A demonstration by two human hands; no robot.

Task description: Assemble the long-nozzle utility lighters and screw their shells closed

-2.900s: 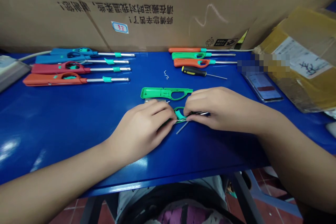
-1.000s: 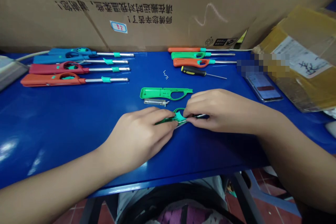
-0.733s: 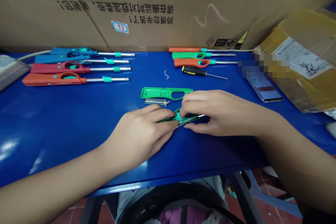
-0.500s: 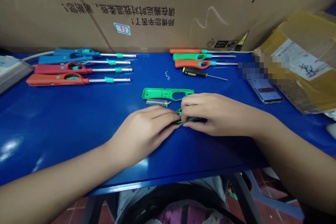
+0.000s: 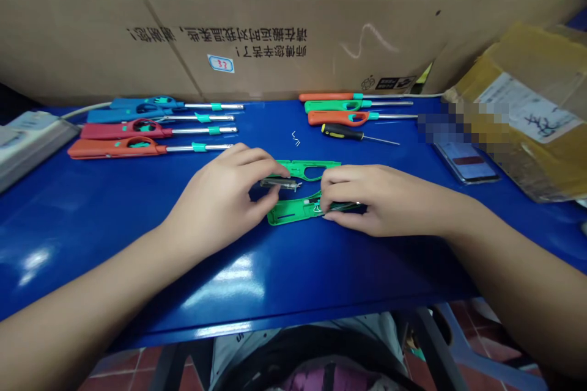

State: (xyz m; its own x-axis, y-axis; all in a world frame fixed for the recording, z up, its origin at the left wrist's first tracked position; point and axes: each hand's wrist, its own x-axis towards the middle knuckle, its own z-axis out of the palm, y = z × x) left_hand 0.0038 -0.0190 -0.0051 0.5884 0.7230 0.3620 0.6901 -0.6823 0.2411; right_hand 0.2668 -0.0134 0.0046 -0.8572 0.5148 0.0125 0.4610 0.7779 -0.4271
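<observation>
My left hand has its thumb and fingers closed around the left end of a clear fuel tank with a small metal valve on its right. Just behind the tank lies one green lighter shell half, partly hidden by my left fingers. My right hand grips the other green shell half, which lies open side up in front of the tank. Its trigger end is under my right fingers, where a white wire and small dark and turquoise parts show.
Assembled lighters in blue, red and orange lie at the left. Behind my right hand are more lighters, a black-and-yellow screwdriver and tiny screws. A phone, cardboard boxes and a power strip stand around.
My left hand has let go of the near green shell half and moved left and up onto the clear fuel tank. My right hand keeps its hold. The view has tilted slightly up.
</observation>
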